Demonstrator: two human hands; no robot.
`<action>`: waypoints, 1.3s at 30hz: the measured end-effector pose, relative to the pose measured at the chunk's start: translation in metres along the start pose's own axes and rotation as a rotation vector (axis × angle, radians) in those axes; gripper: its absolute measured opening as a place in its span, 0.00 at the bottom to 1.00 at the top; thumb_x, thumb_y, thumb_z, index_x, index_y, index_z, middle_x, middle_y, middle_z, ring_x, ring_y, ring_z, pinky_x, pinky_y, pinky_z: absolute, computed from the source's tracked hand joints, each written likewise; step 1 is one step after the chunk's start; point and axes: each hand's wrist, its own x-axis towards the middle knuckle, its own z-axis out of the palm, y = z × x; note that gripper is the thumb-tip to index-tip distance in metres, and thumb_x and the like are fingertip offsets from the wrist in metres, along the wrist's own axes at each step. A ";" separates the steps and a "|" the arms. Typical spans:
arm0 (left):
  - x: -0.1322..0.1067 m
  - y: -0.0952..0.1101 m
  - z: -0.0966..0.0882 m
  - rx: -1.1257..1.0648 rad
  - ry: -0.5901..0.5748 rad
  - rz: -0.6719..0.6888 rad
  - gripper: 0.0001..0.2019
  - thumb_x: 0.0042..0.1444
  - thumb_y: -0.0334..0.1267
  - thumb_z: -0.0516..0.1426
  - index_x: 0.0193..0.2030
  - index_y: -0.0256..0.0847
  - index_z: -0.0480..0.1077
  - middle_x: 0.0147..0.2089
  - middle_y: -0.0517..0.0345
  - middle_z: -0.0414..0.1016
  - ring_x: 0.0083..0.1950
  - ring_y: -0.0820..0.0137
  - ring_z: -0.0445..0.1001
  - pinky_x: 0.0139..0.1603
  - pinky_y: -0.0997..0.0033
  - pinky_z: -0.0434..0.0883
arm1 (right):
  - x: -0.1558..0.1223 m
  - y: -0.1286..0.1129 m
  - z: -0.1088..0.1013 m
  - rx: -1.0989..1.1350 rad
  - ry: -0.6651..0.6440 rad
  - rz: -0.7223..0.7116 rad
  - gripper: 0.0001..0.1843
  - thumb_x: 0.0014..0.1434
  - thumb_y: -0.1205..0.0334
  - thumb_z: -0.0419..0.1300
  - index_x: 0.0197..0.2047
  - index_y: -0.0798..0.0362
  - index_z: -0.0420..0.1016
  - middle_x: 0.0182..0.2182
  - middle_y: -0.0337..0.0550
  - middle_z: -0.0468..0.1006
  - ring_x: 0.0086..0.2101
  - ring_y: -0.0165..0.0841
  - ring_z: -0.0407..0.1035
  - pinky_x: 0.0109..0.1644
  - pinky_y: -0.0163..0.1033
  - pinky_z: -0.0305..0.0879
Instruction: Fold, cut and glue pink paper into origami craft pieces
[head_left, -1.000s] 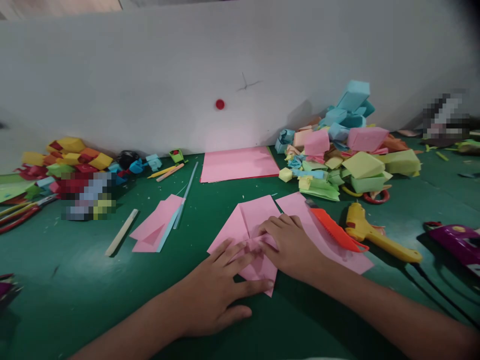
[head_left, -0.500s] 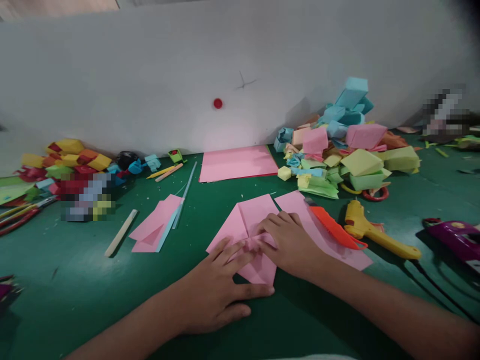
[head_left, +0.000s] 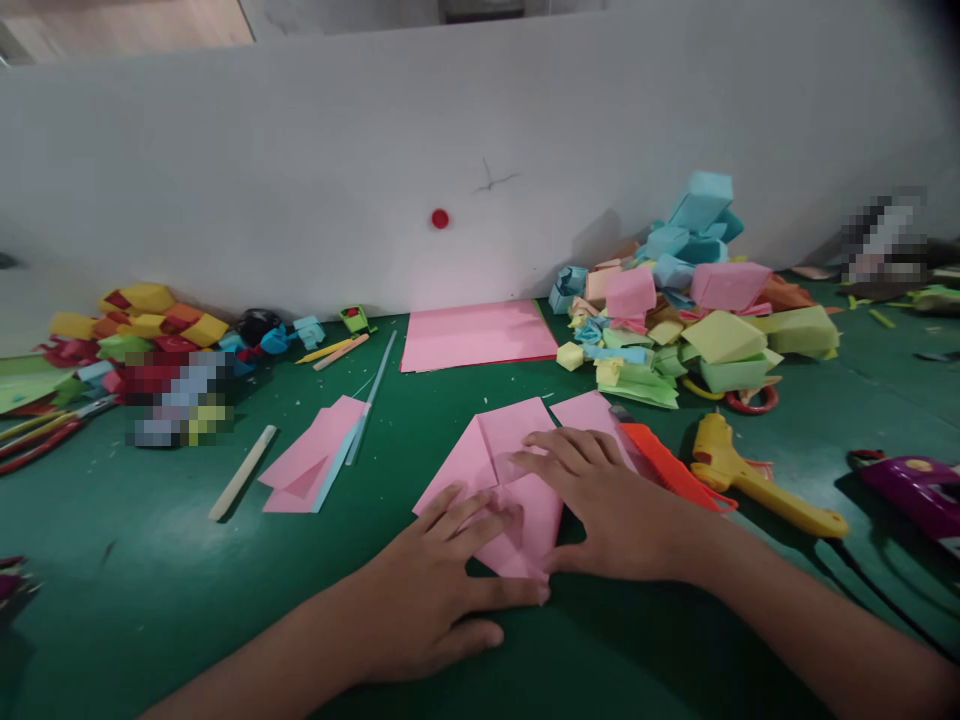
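Note:
A folded sheet of pink paper [head_left: 517, 430] lies flat on the table in front of me, with creases meeting near its middle. My left hand [head_left: 427, 580] rests on its left and lower part, fingers spread, the index fingertip at the bottom corner. Over the right edge lies my right hand [head_left: 615, 500], fingers stretched out and its thumb by that same corner. Partly under the right hand and forearm is another pink sheet [head_left: 589, 408], beside an orange utility knife [head_left: 664, 460].
A yellow glue gun [head_left: 750, 475] with a cord and a purple tool [head_left: 911, 490] lie right. Folded paper pieces [head_left: 690, 320] heap up behind. At left are a pale stick [head_left: 244, 473], pink scraps [head_left: 315, 455] and scissors [head_left: 52, 440]. Pink sheets [head_left: 480, 335] lie by the white partition [head_left: 337, 170].
My right hand has moved from the paper's middle to its right edge, its fingers opening and its thumb reaching the bottom corner. The left hand stays on the paper. The view has tilted up slightly.

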 end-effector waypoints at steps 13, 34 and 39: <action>-0.002 -0.003 0.003 -0.026 -0.002 0.003 0.26 0.68 0.51 0.55 0.71 0.70 0.56 0.79 0.55 0.45 0.76 0.41 0.50 0.69 0.30 0.54 | 0.013 0.030 -0.006 -0.131 0.089 0.421 0.43 0.55 0.48 0.64 0.71 0.33 0.54 0.69 0.47 0.56 0.65 0.59 0.52 0.59 0.64 0.58; -0.001 -0.002 0.001 -0.059 0.019 -0.011 0.25 0.67 0.51 0.56 0.70 0.68 0.59 0.77 0.55 0.51 0.75 0.42 0.52 0.70 0.31 0.53 | -0.001 -0.001 0.000 0.011 -0.040 0.048 0.56 0.48 0.28 0.65 0.74 0.37 0.51 0.73 0.49 0.50 0.70 0.59 0.41 0.67 0.70 0.45; -0.001 -0.002 0.001 -0.067 0.029 0.002 0.25 0.67 0.50 0.58 0.69 0.68 0.60 0.78 0.56 0.48 0.75 0.42 0.52 0.70 0.31 0.52 | 0.001 0.009 0.004 -0.015 -0.009 0.226 0.54 0.47 0.41 0.70 0.73 0.32 0.51 0.74 0.48 0.48 0.69 0.60 0.41 0.66 0.72 0.44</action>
